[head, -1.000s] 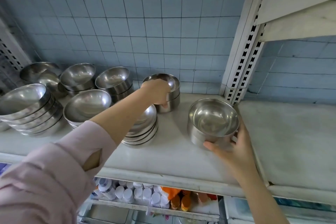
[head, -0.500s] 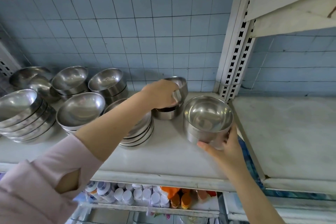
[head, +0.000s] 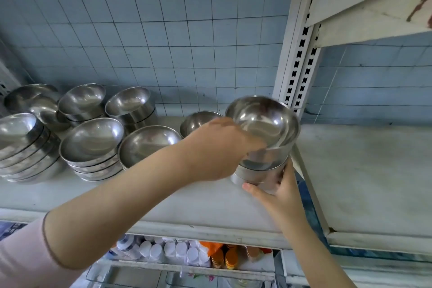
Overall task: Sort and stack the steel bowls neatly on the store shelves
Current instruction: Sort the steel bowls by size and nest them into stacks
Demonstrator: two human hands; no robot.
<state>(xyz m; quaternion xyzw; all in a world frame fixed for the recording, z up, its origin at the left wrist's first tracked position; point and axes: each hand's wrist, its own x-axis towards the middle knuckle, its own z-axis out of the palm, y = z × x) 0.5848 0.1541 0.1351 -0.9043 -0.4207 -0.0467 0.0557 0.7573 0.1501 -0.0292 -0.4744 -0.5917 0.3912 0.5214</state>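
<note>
My left hand (head: 217, 149) grips a small steel bowl (head: 264, 121) by its near rim and holds it tilted on top of a larger steel bowl (head: 259, 173). My right hand (head: 278, 192) cups that lower bowl from below and the right, at the shelf's right end. Behind my left hand another small bowl (head: 198, 121) stands on the white shelf (head: 163, 196). To the left are stacks of wider steel bowls (head: 93, 142), a tilted stack (head: 23, 145) at the far left, and more stacks (head: 131, 105) along the tiled wall.
A slotted white upright (head: 297, 54) divides this shelf from a bare shelf board (head: 364, 175) on the right. Another shelf overhangs above. Below, a lower shelf holds white-capped bottles (head: 168, 250) and orange packs (head: 219, 255).
My left hand lifted the small bowl off its stack at the back and carried it right onto the larger bowl. My right hand kept hold of the larger bowl and raised it slightly.
</note>
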